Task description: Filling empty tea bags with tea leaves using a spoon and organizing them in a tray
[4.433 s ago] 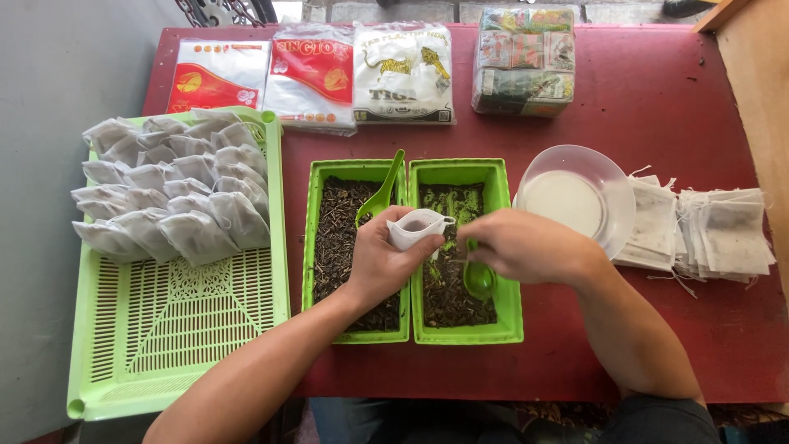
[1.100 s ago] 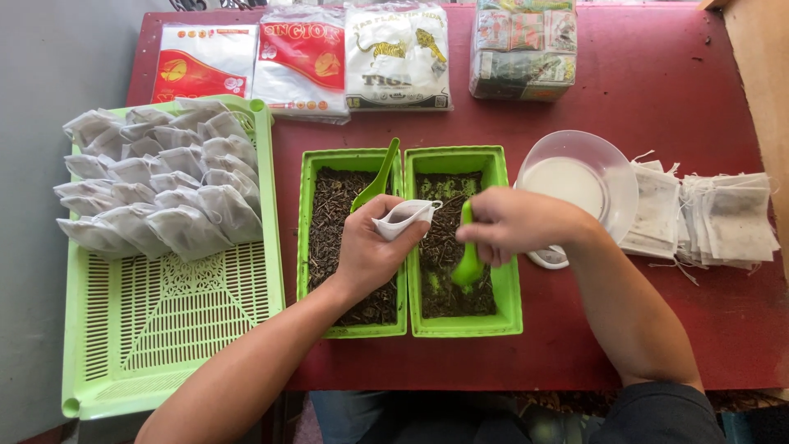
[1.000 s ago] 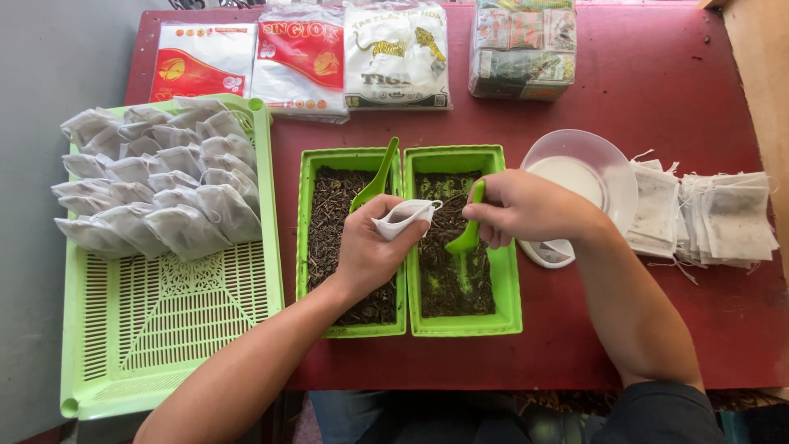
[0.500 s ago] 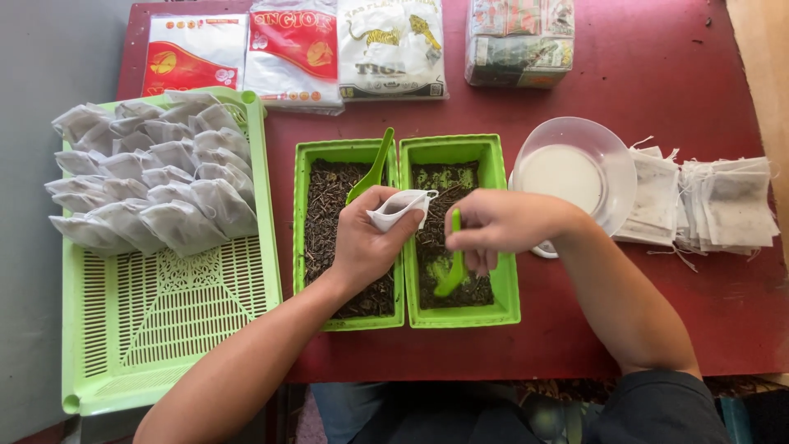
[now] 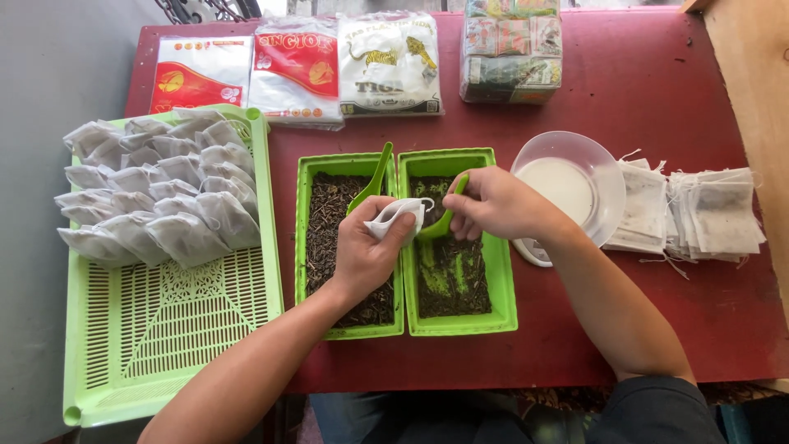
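Note:
My left hand (image 5: 366,251) holds a small white filter bag (image 5: 396,217) open above the seam between two green tubs. My right hand (image 5: 491,204) grips a green scoop (image 5: 444,215), its bowl at the mouth of the bag. The left green tub (image 5: 308,247) is filled with dark loose tea, and a second green scoop (image 5: 374,177) leans in it. The right green tub (image 5: 503,304) holds a thinner layer of tea with green bottom showing through.
A large green slotted tray (image 5: 156,329) at left carries several filled white bags (image 5: 156,197) in its far half. A clear plastic bowl (image 5: 604,177) and a pile of flat empty bags (image 5: 694,214) lie at right. Sealed packets (image 5: 296,66) and a wrapped bundle (image 5: 509,49) line the far table edge.
My right hand dipped the scoop into the right tub, then lifted it to the mouth of the bag. My left hand kept holding the bag open.

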